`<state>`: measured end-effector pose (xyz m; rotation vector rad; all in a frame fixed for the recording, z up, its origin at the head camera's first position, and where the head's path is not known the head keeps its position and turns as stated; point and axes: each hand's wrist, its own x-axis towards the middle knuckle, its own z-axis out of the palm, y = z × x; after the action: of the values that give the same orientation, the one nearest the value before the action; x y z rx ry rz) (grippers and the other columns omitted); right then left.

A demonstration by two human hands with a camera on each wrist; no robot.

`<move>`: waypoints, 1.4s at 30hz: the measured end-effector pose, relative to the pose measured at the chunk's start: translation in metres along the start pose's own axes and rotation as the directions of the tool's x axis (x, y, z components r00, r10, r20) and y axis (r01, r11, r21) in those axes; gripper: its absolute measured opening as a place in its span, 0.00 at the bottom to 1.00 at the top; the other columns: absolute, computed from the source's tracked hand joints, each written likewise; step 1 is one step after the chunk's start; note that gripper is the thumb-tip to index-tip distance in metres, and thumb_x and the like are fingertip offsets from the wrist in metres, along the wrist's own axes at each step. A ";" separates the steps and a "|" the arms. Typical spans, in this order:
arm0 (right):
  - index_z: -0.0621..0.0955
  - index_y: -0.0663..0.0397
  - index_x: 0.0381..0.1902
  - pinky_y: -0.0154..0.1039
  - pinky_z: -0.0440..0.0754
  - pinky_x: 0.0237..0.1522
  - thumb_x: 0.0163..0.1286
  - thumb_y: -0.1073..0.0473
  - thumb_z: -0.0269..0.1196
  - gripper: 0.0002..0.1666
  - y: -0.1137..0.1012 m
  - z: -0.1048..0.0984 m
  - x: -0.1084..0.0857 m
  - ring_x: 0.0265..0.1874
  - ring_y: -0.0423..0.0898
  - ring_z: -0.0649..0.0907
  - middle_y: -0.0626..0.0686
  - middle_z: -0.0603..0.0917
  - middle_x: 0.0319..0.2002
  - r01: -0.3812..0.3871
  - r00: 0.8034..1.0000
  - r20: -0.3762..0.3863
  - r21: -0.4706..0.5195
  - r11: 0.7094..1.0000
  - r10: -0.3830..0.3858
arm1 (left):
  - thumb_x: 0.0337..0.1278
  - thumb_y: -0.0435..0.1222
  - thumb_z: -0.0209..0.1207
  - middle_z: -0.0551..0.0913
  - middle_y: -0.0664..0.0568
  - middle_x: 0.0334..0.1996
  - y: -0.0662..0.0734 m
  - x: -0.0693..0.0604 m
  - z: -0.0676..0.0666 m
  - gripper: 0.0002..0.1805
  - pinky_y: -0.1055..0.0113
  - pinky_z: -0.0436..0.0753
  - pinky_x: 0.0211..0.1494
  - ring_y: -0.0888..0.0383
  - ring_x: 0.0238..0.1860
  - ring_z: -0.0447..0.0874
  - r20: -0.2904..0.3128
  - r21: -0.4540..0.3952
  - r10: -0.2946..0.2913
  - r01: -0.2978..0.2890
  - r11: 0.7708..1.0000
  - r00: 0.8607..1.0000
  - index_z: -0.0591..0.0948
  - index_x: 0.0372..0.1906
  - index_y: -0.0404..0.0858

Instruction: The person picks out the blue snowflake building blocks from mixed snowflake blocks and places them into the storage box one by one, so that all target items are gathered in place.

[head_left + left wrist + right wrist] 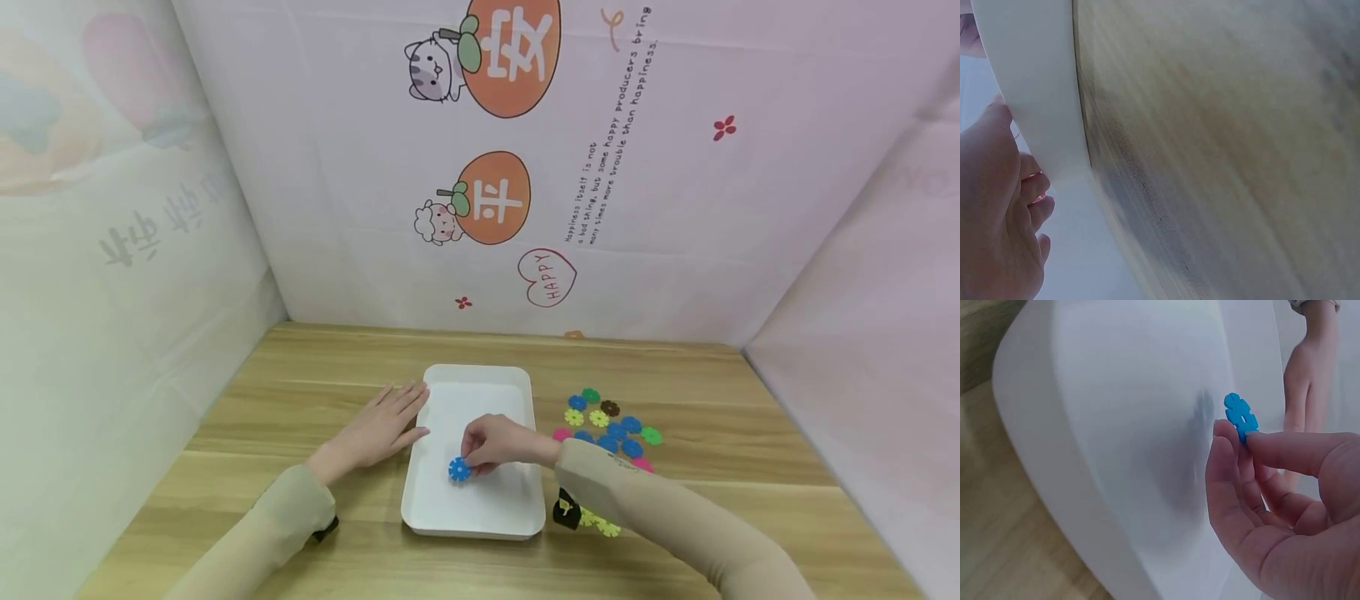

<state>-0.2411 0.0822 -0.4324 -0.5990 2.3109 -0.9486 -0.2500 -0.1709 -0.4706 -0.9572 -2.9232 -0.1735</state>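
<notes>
A blue snowflake disc (459,469) is pinched between the thumb and fingers of my right hand (495,443), over the white tray (480,521). In the right wrist view the blue disc (1241,415) sticks out edge-up from the fingertips, above the tray's white floor. My left hand (384,425) rests at the tray's left rim with fingers extended and the thumb against the side. The left wrist view shows that hand (1004,206) beside the outer tray wall (1041,87).
To the right of the tray, loose snowflake discs in blue, yellow (574,417), green (651,436), brown (610,408) and pink lie on the wooden table (337,358). More yellow discs (607,527) sit near the right forearm, partly hidden. A printed cloth wall (360,250) stands behind.
</notes>
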 end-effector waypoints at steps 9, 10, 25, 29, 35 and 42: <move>0.82 0.56 0.30 0.37 0.88 0.33 0.66 0.64 0.67 0.04 -0.003 0.018 0.009 0.23 0.42 0.85 0.53 0.88 0.25 -0.033 0.998 0.053 0.009 0.999 0.033 | 0.75 0.54 0.45 0.59 0.42 0.77 0.001 0.001 -0.003 0.38 0.41 0.54 0.80 0.43 0.78 0.56 0.005 -0.008 0.005 -0.005 1.000 1.000 0.59 0.76 0.34; 0.82 0.55 0.30 0.37 0.88 0.33 0.66 0.64 0.67 0.05 -0.004 0.020 0.009 0.22 0.41 0.85 0.53 0.88 0.25 -0.036 0.998 0.055 0.011 0.999 0.035 | 0.75 0.54 0.45 0.58 0.42 0.78 0.001 0.001 -0.003 0.38 0.41 0.54 0.80 0.43 0.78 0.56 0.006 -0.007 0.004 -0.004 1.000 1.000 0.59 0.76 0.34; 0.83 0.56 0.29 0.37 0.88 0.32 0.65 0.65 0.67 0.05 -0.012 0.024 0.008 0.22 0.42 0.86 0.54 0.88 0.25 -0.057 0.996 0.070 0.000 0.998 0.057 | 0.75 0.54 0.46 0.58 0.43 0.78 0.004 0.000 -0.005 0.37 0.42 0.54 0.81 0.43 0.79 0.56 0.014 -0.009 -0.008 0.008 1.000 1.000 0.59 0.77 0.35; 0.83 0.56 0.29 0.38 0.89 0.32 0.65 0.65 0.68 0.05 -0.012 0.024 0.007 0.23 0.43 0.86 0.54 0.88 0.25 -0.051 0.997 0.061 -0.016 0.999 0.051 | 0.75 0.54 0.45 0.58 0.43 0.78 0.003 0.000 -0.004 0.37 0.42 0.54 0.81 0.44 0.79 0.55 0.015 -0.006 -0.008 0.008 1.000 1.000 0.59 0.77 0.35; 0.83 0.54 0.29 0.38 0.88 0.33 0.64 0.64 0.68 0.05 -0.010 0.022 0.004 0.22 0.42 0.84 0.53 0.87 0.25 -0.048 0.997 0.057 -0.033 0.998 0.049 | 0.75 0.55 0.45 0.58 0.43 0.78 0.001 0.001 -0.001 0.37 0.43 0.54 0.81 0.44 0.79 0.56 0.001 0.003 -0.006 0.006 1.000 1.000 0.59 0.77 0.35; 0.83 0.56 0.30 0.39 0.89 0.33 0.64 0.63 0.68 0.04 -0.006 0.013 -0.004 0.25 0.47 0.87 0.55 0.87 0.26 0.004 1.000 0.020 -0.042 0.999 -0.004 | 0.75 0.55 0.45 0.58 0.44 0.78 0.000 0.001 0.001 0.38 0.43 0.54 0.81 0.45 0.79 0.55 -0.004 -0.009 -0.012 0.012 1.000 1.000 0.58 0.77 0.36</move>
<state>-0.2289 0.0743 -0.4340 -0.6278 2.3180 -0.8938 -0.2504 -0.1704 -0.4718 -0.9394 -2.9280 -0.1889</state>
